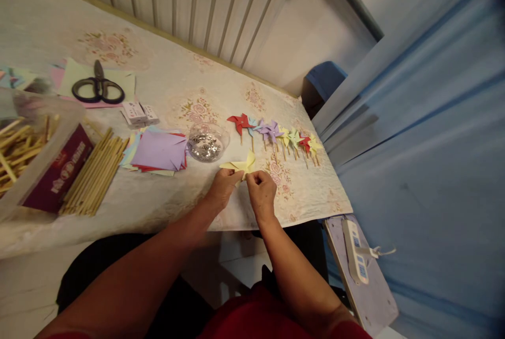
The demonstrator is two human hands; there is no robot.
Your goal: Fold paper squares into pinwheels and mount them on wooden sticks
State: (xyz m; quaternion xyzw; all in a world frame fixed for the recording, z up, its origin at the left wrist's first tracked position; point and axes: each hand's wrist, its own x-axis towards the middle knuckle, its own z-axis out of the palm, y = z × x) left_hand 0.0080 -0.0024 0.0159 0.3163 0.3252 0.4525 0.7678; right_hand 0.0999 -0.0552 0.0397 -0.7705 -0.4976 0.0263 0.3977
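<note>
A yellow paper pinwheel with folded blades is held over the near part of the table. My left hand grips its left side, thumb on top and fingers closed. My right hand is closed in a pinch at the pinwheel's near right side; any small thing between those fingertips is hidden. Just beyond my left hand stands a clear round dish of small shiny metal pieces. A stack of cut paper squares, purple on top, lies to the left.
Finished pinwheels on sticks lie in a row at right. Far left are bundled sticks, a plastic bag of sticks, scissors on paper, and small white boxes. A power strip rests on a stool beside a blue curtain.
</note>
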